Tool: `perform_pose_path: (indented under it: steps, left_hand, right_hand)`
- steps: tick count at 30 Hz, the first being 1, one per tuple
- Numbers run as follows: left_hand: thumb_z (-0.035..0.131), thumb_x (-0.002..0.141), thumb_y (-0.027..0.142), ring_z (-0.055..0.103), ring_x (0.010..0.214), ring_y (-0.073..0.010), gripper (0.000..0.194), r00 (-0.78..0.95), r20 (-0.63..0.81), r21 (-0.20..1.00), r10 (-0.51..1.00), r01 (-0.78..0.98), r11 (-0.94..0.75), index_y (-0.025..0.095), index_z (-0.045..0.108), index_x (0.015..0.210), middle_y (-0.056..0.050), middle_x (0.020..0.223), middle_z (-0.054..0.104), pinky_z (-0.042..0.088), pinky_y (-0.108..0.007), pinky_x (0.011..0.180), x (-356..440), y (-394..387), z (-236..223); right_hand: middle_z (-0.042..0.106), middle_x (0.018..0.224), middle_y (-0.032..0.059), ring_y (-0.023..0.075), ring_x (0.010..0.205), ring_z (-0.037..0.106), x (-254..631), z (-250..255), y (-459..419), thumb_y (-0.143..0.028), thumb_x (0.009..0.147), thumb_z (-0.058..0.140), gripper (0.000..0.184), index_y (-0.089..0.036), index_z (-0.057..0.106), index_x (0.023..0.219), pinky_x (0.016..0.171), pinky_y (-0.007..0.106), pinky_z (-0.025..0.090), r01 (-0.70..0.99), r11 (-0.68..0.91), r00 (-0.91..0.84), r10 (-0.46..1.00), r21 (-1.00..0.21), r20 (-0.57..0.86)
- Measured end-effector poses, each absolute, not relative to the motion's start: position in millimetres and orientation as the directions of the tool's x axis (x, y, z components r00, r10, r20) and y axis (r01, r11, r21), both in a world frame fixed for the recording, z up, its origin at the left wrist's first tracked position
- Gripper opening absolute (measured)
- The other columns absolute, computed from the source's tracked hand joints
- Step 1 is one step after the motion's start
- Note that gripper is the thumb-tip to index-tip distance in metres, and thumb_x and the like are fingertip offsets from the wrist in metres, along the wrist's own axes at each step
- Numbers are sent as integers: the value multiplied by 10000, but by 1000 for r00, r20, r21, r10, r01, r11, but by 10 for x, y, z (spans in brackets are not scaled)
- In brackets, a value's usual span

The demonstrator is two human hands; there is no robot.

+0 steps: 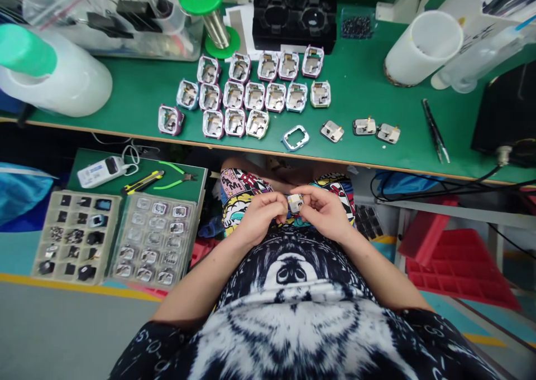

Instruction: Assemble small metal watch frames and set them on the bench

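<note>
Small watch module [295, 203] is up over the lap, just off the front edge of the green bench [360, 67]. Left hand [267, 212]: fingers curled, tips pinching the module's left edge. Right hand [324, 210]: thumb and index pinching its right side. On bench: rows of watch cases [255, 96], one light-blue watch frame [286, 139] near the edge, three loose modules [332, 131] right of it, tweezers [435, 131] further right. Lower left: yellow-black utility knife [144, 182] beside green-handled cutters [170, 186].
</note>
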State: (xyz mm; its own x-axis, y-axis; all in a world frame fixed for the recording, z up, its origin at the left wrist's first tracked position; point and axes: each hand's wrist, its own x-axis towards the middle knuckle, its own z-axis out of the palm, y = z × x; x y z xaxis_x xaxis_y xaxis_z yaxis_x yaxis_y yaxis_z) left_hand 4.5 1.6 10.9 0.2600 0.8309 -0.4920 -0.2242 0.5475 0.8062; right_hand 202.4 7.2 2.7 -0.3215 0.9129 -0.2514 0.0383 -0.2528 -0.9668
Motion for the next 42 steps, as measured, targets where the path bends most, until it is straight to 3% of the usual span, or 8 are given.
perform_pose_path:
  steps: [15, 19, 24, 28, 31, 34, 38, 42]
  left_hand:
    - [670, 704, 214, 523, 572, -150, 51, 257, -518, 699, 816, -423, 577, 170, 670, 678, -24, 639, 597, 369, -292, 570, -5, 75, 82]
    - [610, 710, 250, 396, 497, -119, 166, 376, -517, 521, 769, -574, 631, 189, 523, 582, 6, 589, 433, 297, -291, 518, -36, 122, 82]
    - [652, 785, 289, 183, 435, -72, 404, 507, -551, 379, 662, -555, 740, 214, 322, 564, 62, 548, 241, 132, -262, 446, -41, 122, 56]
    - [702, 865, 334, 216, 412, -57, 487, 461, -580, 421, 672, -537, 731, 210, 343, 559, 75, 539, 261, 179, -239, 417, -37, 128, 20]
    - [737, 845, 332, 503, 495, -103, 328, 402, -560, 493, 725, -542, 681, 168, 572, 613, 11, 590, 502, 410, -244, 494, -50, 150, -7]
    - [789, 789, 299, 742, 776, -224, 187, 338, -555, 566, 761, -517, 642, 114, 764, 803, -103, 798, 732, 594, -317, 729, -82, 172, -60]
    - [877, 755, 280, 787, 871, -267, 261, 180, -568, 667, 803, -471, 577, 91, 813, 923, -152, 933, 796, 639, -370, 843, -243, 260, -187]
    - [897, 771, 219, 729, 681, -193, 291, -48, -616, 728, 786, -416, 545, 55, 796, 990, -116, 820, 760, 605, -286, 642, -747, 492, -263]
  right_hand:
    - [578, 704, -75, 89, 566, 609, 2047, 15, 108, -206, 862, 692, 358, -204, 749, 1215, 553, 228, 477, -67, -319, -310, 907, -945, -285]
    - [580, 677, -82, 90, 525, 604, 2065, -21, 118, -213, 851, 688, 378, -206, 746, 1224, 507, 215, 487, -131, -408, -312, 882, -904, -353]
    - [577, 680, -80, 85, 523, 600, 2071, -64, 113, -200, 850, 692, 373, -206, 753, 1218, 488, 202, 475, -145, -423, -295, 882, -894, -369]
    - [578, 669, -82, 82, 515, 596, 2078, -43, 121, -176, 830, 679, 377, -204, 760, 1197, 478, 193, 462, -162, -416, -283, 888, -895, -362]
    - [590, 667, -81, 82, 514, 596, 2096, -22, 142, -177, 830, 677, 383, -200, 759, 1203, 483, 192, 466, -164, -417, -280, 889, -894, -363]
    - [606, 667, -78, 84, 517, 594, 2108, -33, 166, -179, 826, 686, 390, -198, 756, 1210, 496, 196, 476, -162, -417, -276, 889, -894, -365]
    - [600, 636, -83, 87, 501, 571, 2092, -73, 169, -185, 798, 681, 399, -185, 752, 1191, 481, 198, 456, -167, -427, -276, 885, -889, -374]
    - [593, 642, -82, 90, 509, 575, 2059, -93, 170, -203, 796, 673, 406, -181, 740, 1196, 496, 205, 455, -135, -439, -308, 871, -888, -383]
